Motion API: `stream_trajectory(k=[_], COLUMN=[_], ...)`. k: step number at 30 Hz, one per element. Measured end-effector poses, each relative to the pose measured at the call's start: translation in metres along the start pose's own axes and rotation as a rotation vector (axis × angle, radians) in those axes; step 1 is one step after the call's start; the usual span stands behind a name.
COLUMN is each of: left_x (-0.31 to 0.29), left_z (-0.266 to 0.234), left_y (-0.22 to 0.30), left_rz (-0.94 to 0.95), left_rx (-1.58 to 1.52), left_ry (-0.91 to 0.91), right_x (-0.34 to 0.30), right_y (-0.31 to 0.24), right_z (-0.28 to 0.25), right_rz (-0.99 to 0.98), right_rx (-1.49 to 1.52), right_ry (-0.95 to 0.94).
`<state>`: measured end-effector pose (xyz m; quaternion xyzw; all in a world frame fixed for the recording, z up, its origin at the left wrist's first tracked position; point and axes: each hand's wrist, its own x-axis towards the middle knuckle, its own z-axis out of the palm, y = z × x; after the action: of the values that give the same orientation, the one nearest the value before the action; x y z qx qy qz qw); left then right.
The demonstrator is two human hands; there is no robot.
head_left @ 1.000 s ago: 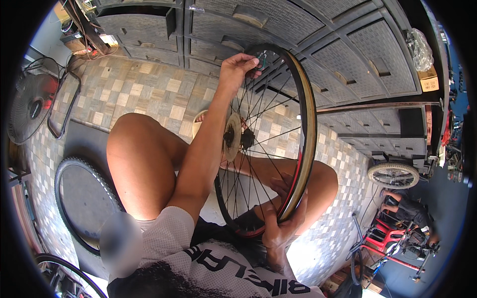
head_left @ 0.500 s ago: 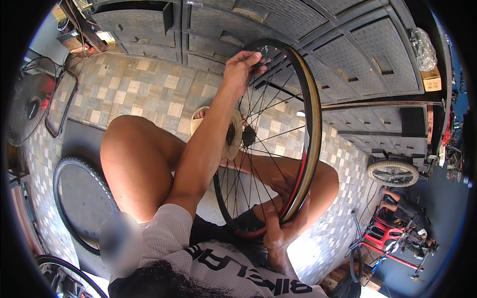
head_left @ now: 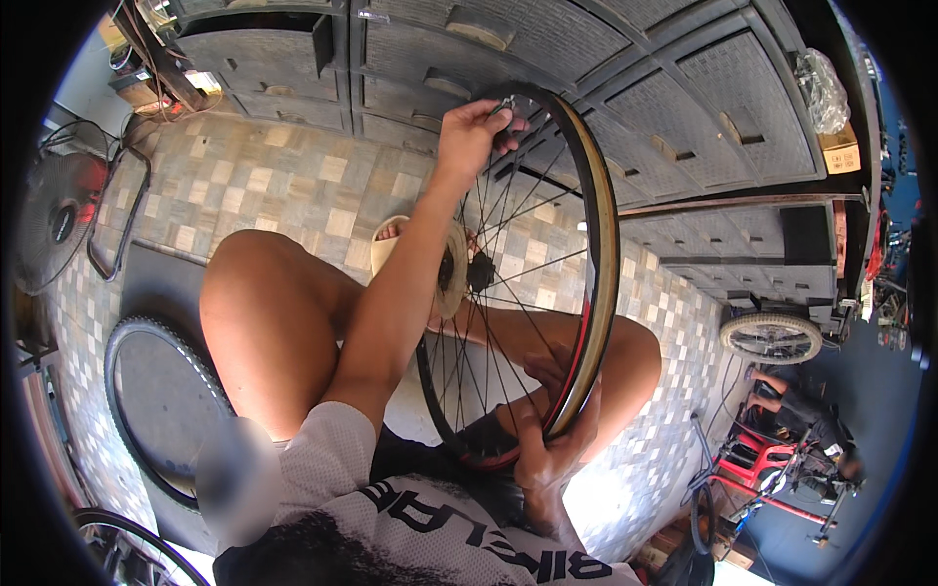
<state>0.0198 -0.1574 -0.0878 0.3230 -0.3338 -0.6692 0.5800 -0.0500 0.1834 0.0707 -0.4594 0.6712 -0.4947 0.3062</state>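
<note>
A bicycle wheel with a dark, red-marked rim and black spokes stands tilted between my knees. No tyre is on its rim. Its black hub sits near the middle of the view. My left hand reaches to the far part of the rim, thumb and fingers pinched at the spoke ends. A small spoke wrench is in that pinch, mostly covered by the fingers. At the near right, my right hand grips the lower rim, fingers on the spoke side and thumb on the outside.
A loose tyre lies on a dark mat to the left, near a fan. Grey drawers line the far side. Another wheel, a red chair and a person are at the right.
The wheel's upper part has shifted slightly left. My left fingers have turned around the spoke wrench, which shows less of its teal colour now. My right hand keeps its grip on the rim.
</note>
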Motion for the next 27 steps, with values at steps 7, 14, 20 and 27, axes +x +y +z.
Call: stream_trajectory(k=[7,14,20,27], left_x=[-0.015,-0.001,0.002,-0.005], left_z=[-0.004,-0.023,-0.034,-0.018], left_y=[0.007,-0.008,-0.025,-0.005], left_rz=[-0.209,-0.308,-0.365,-0.245], left_rx=[-0.263,-0.594,-0.811,-0.466], left_ry=[-0.097,-0.323,-0.507,-0.231], right_x=[0.001,0.001,0.001,0.002], right_y=[0.002,0.004,0.004,0.006], right_z=[-0.002,-0.002,-0.002,-0.003], right_rz=[-0.039,-0.043,-0.023,-0.049], right_rx=[0.011,-0.009,0.035,0.000], right_ry=[-0.011,-0.005,-0.004,-0.007])
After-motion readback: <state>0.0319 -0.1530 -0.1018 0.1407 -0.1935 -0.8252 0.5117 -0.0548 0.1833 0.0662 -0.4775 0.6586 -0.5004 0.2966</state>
